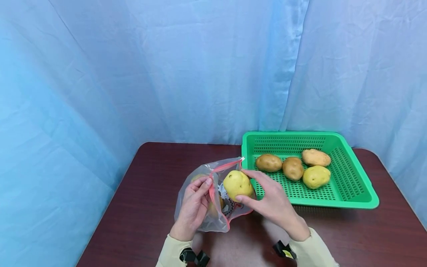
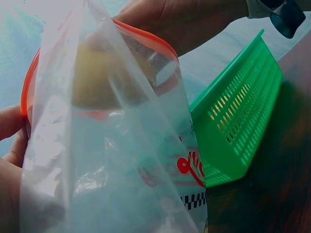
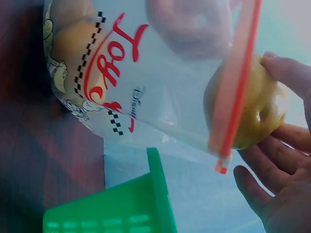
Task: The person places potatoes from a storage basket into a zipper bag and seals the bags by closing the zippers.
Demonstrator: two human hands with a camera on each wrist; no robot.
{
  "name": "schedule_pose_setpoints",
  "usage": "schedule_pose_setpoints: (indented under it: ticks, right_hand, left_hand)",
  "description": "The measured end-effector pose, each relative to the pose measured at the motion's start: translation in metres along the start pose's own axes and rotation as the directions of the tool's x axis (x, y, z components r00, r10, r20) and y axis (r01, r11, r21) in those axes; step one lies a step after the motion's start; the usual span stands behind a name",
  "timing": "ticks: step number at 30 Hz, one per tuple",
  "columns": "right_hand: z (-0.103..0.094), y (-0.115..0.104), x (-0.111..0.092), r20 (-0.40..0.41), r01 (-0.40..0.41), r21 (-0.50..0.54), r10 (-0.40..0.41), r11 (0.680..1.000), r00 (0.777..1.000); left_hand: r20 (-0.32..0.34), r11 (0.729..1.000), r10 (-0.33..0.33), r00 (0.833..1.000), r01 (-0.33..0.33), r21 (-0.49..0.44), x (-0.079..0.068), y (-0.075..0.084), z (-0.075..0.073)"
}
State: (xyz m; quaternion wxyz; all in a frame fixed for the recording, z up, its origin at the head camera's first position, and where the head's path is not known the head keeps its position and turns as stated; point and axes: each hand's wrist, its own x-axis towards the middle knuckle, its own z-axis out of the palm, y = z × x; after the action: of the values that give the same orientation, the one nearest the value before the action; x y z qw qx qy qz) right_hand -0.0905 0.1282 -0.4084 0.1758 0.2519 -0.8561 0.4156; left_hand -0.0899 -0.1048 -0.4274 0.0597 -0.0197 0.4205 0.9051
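My left hand (image 1: 195,202) pinches the red-edged rim of a clear zip bag (image 1: 208,224) between thumb and fingers, and the mouth gapes toward the right. In my right hand (image 1: 275,198) is a yellow potato (image 1: 237,184), gripped between thumb and fingertips right at the bag's mouth. Seen from the right wrist, that potato (image 3: 265,109) is partly behind the red zip strip (image 3: 238,82). Through the plastic, more potatoes (image 3: 73,43) show at the bottom of the bag, blurred by the film. Red lettering and a black checker pattern mark the bag's side.
A green perforated basket (image 1: 361,185) stands at the right on the dark wooden table (image 1: 143,193). Inside it lie several potatoes, among them a brown one (image 1: 268,162) and a yellow one (image 1: 316,177). Blue curtains (image 1: 207,74) hang behind and at the left.
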Motion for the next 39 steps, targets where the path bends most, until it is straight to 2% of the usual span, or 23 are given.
schedule_pose_setpoints:
  ticks: [7, 18, 24, 27, 30, 34, 36, 39]
  right_hand:
    - [0.013, -0.004, 0.004, 0.031, 0.009, -0.050, -0.008, 0.999, 0.999]
    - [0.025, -0.003, 0.011, 0.061, 0.079, -0.147, -0.071, 0.986, 0.996]
    - [0.026, -0.005, 0.014, 0.095, 0.103, -0.153, -0.089, 0.983, 0.991]
    - [0.025, -0.004, 0.014, 0.103, 0.120, -0.123, -0.107, 0.985, 0.989]
    - [0.022, -0.001, 0.011, 0.082, 0.144, -0.077, -0.137, 0.987, 0.987]
    - [0.015, 0.003, 0.005, 0.007, 0.154, -0.043, -0.154, 0.987, 0.988]
    - [0.012, 0.006, 0.001, -0.043, 0.131, -0.043, -0.133, 0.991, 0.990]
    - [0.007, 0.010, -0.005, -0.095, 0.038, -0.062, -0.044, 0.997, 0.995]
  left_hand:
    - [-0.011, 1.000, -0.001, 1.000, 0.001, 0.000, 0.001, 0.000, 0.000]
    - [-0.032, 1.000, -0.003, 0.999, 0.003, -0.016, 0.002, 0.001, 0.001]
    - [-0.041, 0.999, 0.032, 0.999, -0.033, -0.042, 0.003, 0.003, 0.001]
    - [-0.059, 0.996, 0.065, 0.996, -0.068, -0.049, 0.003, 0.005, 0.000]
    - [-0.086, 0.994, 0.094, 0.992, -0.098, -0.053, 0.004, 0.007, -0.001]
    - [-0.095, 0.991, 0.119, 0.988, -0.124, -0.055, 0.004, 0.011, -0.003]
    - [-0.083, 0.990, 0.127, 0.988, -0.132, -0.059, 0.004, 0.013, -0.005]
    - [-0.066, 0.988, 0.138, 0.988, -0.142, -0.059, 0.004, 0.017, -0.008]
